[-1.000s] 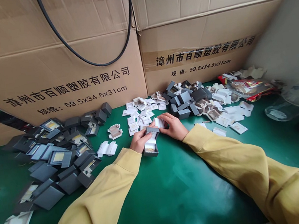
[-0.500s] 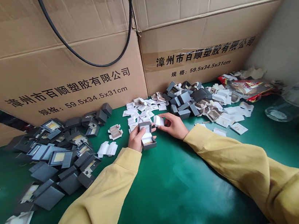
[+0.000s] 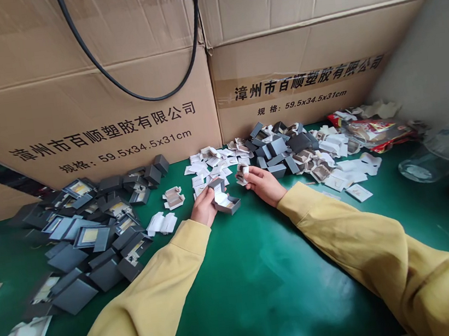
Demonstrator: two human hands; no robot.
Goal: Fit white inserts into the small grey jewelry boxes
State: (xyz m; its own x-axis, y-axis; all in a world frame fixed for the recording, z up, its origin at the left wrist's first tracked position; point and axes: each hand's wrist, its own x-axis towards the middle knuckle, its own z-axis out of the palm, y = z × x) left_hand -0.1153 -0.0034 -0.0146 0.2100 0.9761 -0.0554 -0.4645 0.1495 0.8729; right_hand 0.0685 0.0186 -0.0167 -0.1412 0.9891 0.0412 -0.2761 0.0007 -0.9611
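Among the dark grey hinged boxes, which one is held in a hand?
The open dark grey hinged box in the left hand; the other boxes lie in piles on the green tabletop.

Matt grey box (image 3: 232,208), glossy tabletop (image 3: 276,277)

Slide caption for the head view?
Left hand holding an open grey box, right hand a folded card, over a green table.

A small dark-grey box (image 3: 229,206), lid raised and interior partly white, sits in the left hand (image 3: 203,208); a folded white-and-greyish card piece (image 3: 242,174) is in the right hand (image 3: 265,185), apart from the box.
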